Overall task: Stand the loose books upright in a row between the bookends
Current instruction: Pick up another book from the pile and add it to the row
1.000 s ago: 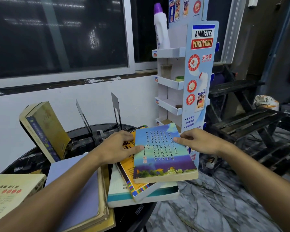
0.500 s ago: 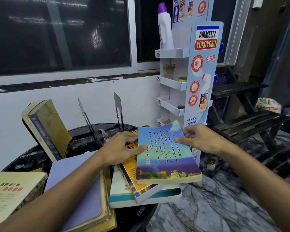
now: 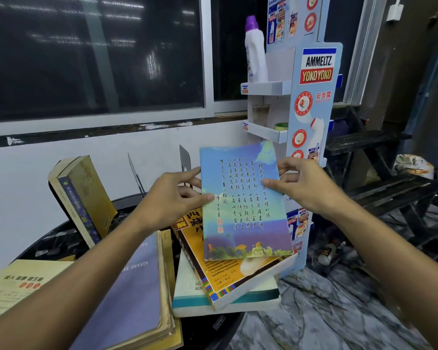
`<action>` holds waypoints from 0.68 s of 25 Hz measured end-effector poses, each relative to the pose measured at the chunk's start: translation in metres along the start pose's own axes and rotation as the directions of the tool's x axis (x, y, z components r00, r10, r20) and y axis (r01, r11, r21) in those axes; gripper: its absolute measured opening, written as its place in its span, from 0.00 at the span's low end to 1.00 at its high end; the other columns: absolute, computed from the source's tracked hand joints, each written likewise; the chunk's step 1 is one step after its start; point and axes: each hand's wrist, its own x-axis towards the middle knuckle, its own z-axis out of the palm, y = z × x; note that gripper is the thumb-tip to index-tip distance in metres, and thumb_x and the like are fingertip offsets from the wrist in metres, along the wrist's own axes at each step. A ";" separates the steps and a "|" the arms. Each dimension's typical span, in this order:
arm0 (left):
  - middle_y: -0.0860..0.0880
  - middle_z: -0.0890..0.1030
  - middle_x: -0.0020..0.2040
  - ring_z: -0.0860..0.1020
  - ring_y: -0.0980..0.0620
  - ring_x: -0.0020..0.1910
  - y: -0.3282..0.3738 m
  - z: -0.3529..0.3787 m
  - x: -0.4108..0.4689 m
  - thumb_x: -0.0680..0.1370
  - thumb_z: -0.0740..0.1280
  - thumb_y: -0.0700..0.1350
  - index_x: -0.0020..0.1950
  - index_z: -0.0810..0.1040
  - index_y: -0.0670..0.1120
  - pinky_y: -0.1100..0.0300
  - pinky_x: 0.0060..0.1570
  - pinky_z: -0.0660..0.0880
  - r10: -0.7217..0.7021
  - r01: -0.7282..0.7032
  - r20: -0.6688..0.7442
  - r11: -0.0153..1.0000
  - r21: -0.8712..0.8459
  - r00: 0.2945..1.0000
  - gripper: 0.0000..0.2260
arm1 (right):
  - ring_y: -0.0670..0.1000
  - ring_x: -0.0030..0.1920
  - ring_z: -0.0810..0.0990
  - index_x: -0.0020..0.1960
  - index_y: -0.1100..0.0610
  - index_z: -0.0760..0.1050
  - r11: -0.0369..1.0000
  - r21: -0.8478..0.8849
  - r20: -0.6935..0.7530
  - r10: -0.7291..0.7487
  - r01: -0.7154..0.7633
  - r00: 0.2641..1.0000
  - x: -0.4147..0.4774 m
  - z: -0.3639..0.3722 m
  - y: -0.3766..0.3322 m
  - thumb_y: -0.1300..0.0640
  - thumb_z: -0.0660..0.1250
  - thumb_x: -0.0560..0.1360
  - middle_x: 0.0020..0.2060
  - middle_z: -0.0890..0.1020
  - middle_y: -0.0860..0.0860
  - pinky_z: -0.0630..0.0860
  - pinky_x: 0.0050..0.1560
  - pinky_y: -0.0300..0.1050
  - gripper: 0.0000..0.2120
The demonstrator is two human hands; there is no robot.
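Both hands pinch one blue book [image 3: 240, 198] by its long edges. The left hand [image 3: 172, 198] has its thumb on the front cover and its fingers curled behind the left edge. The right hand [image 3: 306, 188] does the same on the right edge, so each grip is closed on the book. The blue book is lifted clear of the others, cover facing the person and top edge tipped away, with its lower edge over a stack of two.

That stack is directly below the blue book: an orange book [image 3: 228, 271] lies askew on a white book [image 3: 213, 299] with a teal band. Lower left of the blue book a purple book [image 3: 137, 286] lies flat with worn page edges. A yellowed cover shows under it, though I cannot tell if that is a separate book. Farther lower left a cream book [image 3: 18, 286] lies flat. To the left of the blue book, one yellow book [image 3: 84, 195] with a dark blue spine stands leaning. That makes six books for certain.

Two metal bookends stand behind the left hand, just left of the blue book: a left bookend [image 3: 136, 173] that tilts and a right bookend [image 3: 185, 157] that is more upright, with no book between them. All rest on a round black table [image 3: 61, 238].

Behind and right of the blue book rises one cardboard display stand [image 3: 314, 97] with one white bottle [image 3: 255, 51] on its top shelf.
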 end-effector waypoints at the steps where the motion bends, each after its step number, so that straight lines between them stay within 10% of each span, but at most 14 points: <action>1: 0.51 0.82 0.55 0.86 0.52 0.48 0.002 -0.004 0.001 0.72 0.76 0.47 0.76 0.69 0.50 0.46 0.54 0.82 0.015 -0.015 -0.018 1.000 0.010 1.000 0.34 | 0.56 0.43 0.86 0.56 0.55 0.79 1.000 -0.010 -0.018 -0.026 0.025 1.000 0.002 0.001 -0.004 0.51 0.76 0.72 0.44 0.85 0.58 0.82 0.50 0.60 0.15; 8: 0.52 0.80 0.53 0.86 0.53 0.45 0.005 -0.014 -0.002 0.74 0.76 0.44 0.73 0.73 0.54 0.59 0.39 0.82 0.150 -0.139 -0.130 0.986 0.090 0.980 0.28 | 0.45 0.42 0.83 0.59 0.55 0.77 0.978 -0.159 -0.102 -0.149 0.132 0.983 0.014 0.007 -0.018 0.49 0.78 0.70 0.49 0.82 0.45 0.83 0.47 0.53 0.21; 17: 0.51 0.82 0.54 0.85 0.52 0.47 -0.003 -0.009 -0.012 0.75 0.74 0.43 0.68 0.76 0.51 0.49 0.49 0.83 0.197 -0.195 -0.104 0.980 0.033 0.975 0.22 | 0.47 0.50 0.81 0.64 0.54 0.75 0.962 -0.223 -0.129 -0.188 0.156 0.974 0.019 0.017 -0.008 0.48 0.77 0.71 0.53 0.81 0.48 0.82 0.53 0.49 0.25</action>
